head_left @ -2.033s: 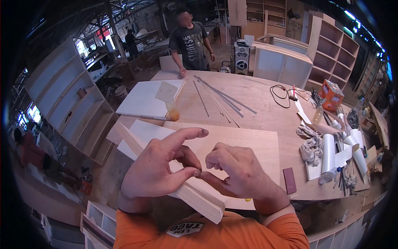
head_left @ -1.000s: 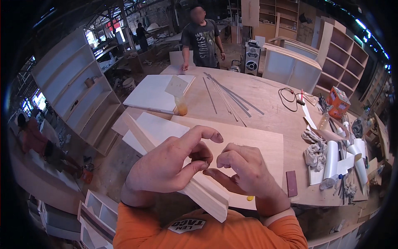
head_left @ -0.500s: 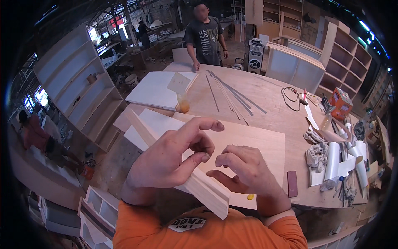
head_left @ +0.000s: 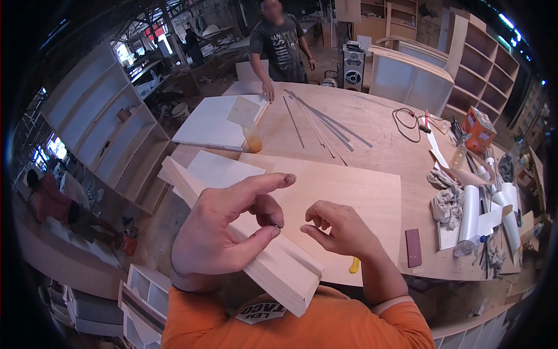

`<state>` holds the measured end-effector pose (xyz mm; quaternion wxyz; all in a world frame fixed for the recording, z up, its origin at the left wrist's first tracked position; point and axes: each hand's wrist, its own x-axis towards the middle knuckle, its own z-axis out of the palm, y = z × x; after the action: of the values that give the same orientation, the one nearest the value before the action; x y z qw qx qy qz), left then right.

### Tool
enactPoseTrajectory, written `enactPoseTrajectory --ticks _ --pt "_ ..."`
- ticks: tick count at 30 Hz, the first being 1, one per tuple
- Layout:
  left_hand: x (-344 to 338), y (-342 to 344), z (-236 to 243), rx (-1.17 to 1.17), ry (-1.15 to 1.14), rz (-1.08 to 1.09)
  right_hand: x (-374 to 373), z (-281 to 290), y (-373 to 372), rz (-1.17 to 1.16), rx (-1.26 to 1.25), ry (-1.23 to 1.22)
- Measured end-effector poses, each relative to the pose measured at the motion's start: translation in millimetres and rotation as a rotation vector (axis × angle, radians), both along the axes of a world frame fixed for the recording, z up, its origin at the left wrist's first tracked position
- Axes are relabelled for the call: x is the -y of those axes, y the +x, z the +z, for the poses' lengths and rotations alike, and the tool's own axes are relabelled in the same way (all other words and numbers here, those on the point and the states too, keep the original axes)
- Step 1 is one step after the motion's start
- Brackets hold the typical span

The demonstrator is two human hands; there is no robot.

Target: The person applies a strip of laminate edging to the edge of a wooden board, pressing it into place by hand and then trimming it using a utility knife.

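My left hand [head_left: 218, 230] is above a long pale wooden piece [head_left: 282, 270], its index finger stretched out and its thumb and another fingertip pinched together. A tiny dark speck shows at that pinch, too small to name. Opposite it, my right hand [head_left: 343, 230] hovers with curled fingers and the thumb close beneath them; whatever lies inside is hidden. The wooden piece runs diagonally from the table's left side toward my orange shirt, with a stepped edge at its near end. Under my right hand is a flat plywood panel [head_left: 372, 192]. A yellow object [head_left: 354, 265] shows partly beside my right forearm.
White panels [head_left: 215, 122] lie at the far left, with a plastic bag of amber stuff [head_left: 252, 139]. Thin strips [head_left: 322, 125] lie mid-table. A maroon block [head_left: 413, 248], white rolls [head_left: 469, 212] and rags [head_left: 447, 206] are at right. Across the table stands a person [head_left: 279, 46].
My left hand has shifted slightly left and its thumb has met a fingertip. My right hand has drawn its thumb nearer its curled fingers. The person opposite has reached onto the white panels.
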<state>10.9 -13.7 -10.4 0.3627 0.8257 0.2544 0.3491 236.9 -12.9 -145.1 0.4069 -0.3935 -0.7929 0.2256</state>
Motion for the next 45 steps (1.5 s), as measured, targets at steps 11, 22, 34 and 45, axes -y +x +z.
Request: enactPoseTrajectory --ticks 11,22,34,45 --pt "5.5 0.8 3.3 -0.047 0.035 0.092 -36.6 -75.5 1.2 0.007 0.331 -0.402" --pt "-2.3 6.0 2.2 0.006 0.002 0.105 -122.6 -76.0 -9.5 0.165 -0.454 -0.627" --pt "-6.3 7.4 0.0 0.023 -0.042 0.101 -61.3 -257.4 17.3 0.097 0.177 -0.847" --pt "-8.1 17.5 0.4 0.073 0.015 0.155 -43.3 21.1 50.7 -0.318 -0.368 0.749"
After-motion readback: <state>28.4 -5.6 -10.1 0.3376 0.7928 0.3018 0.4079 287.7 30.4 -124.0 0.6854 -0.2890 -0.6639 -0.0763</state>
